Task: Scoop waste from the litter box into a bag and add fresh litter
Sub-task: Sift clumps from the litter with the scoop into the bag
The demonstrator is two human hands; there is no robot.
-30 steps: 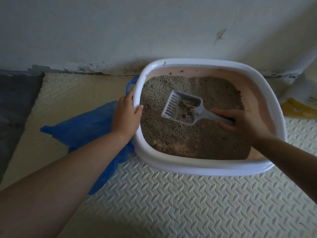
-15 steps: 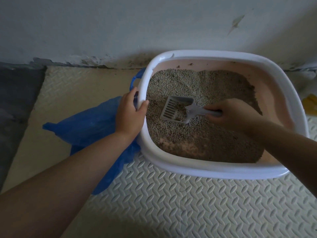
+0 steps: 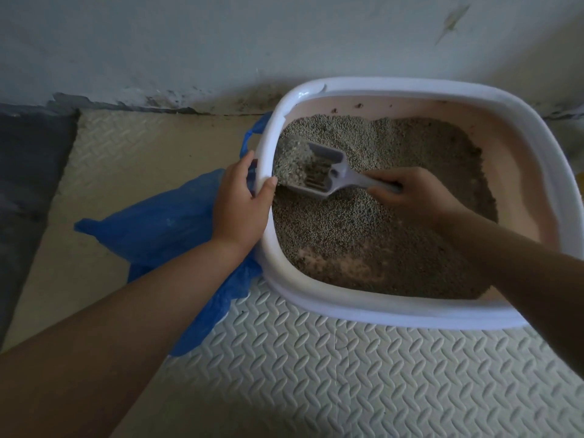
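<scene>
Well, nearest: cream foam mat (image 3: 316,374). L hand (image 3: 240,203) curls over the litter box (image 3: 363,314) rim at 9 o'clock, w/ the blue plastic bag (image 3: 151,229) crumpled just outside it. R hand (image 3: 417,194) grips the grey litter scoop (image 3: 328,172), heaped w/ litter, at 10 o'clock inside. Looks mid-scoop; bagging & fresh litter not yet done. Rim stands btwn scoop & bag. Scuffed wall (image 3: 221,42) behind.
</scene>
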